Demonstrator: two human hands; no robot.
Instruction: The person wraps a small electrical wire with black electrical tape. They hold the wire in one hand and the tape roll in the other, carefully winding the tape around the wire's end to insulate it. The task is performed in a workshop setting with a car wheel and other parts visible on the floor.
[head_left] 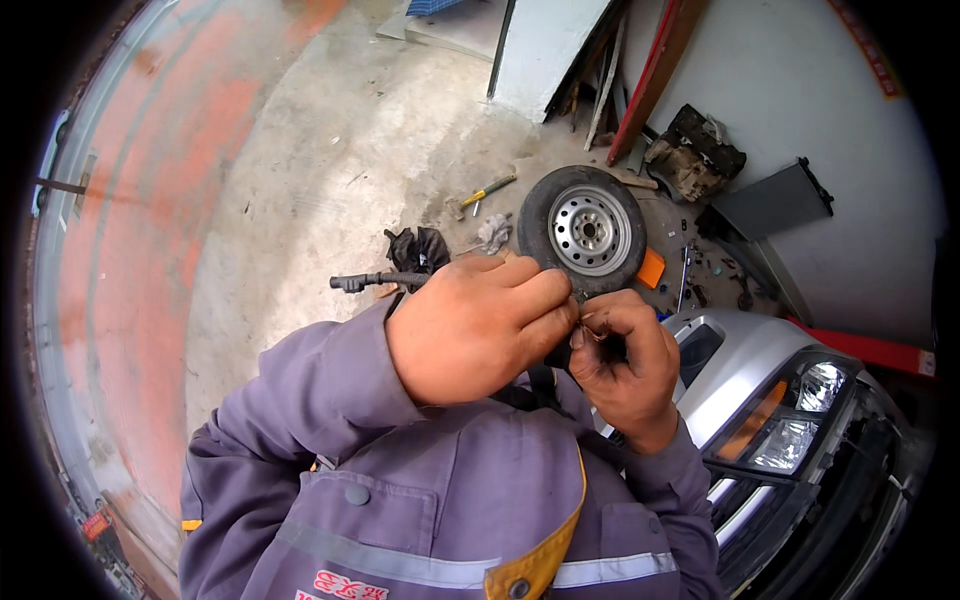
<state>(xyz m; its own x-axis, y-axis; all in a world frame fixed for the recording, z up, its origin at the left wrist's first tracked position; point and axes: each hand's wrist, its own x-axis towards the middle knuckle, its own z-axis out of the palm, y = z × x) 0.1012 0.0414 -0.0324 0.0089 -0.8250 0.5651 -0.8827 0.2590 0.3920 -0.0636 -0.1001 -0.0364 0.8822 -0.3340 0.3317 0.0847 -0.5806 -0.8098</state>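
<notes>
In front of my chest, both hands meet fingertip to fingertip. My left hand (470, 330) is closed, back of the hand up, its fingers bent toward the right. From behind its wrist side a black sleeved cable (385, 281) sticks out to the left, ending in a small dark plug (348, 284). My right hand (630, 365) pinches with thumb and forefinger, and a thin wire end shows between them. The fingertips are dark with grime. Most of the cable's run is hidden behind my left hand.
A wheel with a silver rim (590, 228) lies on the floor beyond my hands, near a yellow-handled hammer (490, 190) and a black crumpled bag (417, 250). At right stands a silver car's front with its headlight (785, 415). Farther off sit a dirty engine part (695, 155) and a grey panel (775, 203).
</notes>
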